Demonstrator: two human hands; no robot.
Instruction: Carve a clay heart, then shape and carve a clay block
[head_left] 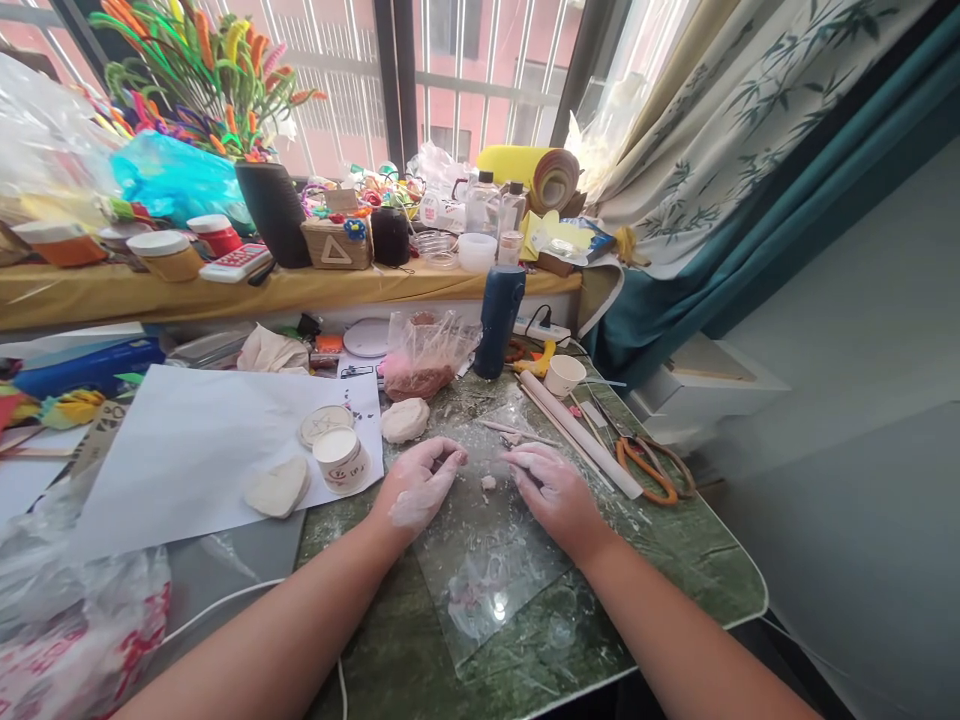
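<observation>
My left hand (427, 487), dusted white, is closed in a pinch above the left side of a clear sheet (491, 570). Facing it, my right hand (551, 488) is pinched too, its fingertips over the sheet. A faint thin line seems to run between the two hands; what either holds is too small to make out. Between them a small pale lump of clay (488, 483) lies on the sheet. Beyond the fingers rests a slim pale modelling stick (517, 432). A larger clay lump (405, 420) sits just past my left hand.
To the left, white paper (195, 430) carries a lidless cup (341, 462), a round disc (325, 424) and a heart-shaped clay piece (277, 487). To the right lie a rolling pin (581, 432) and orange-handled scissors (646, 472). A dark blue bottle (499, 320) stands behind.
</observation>
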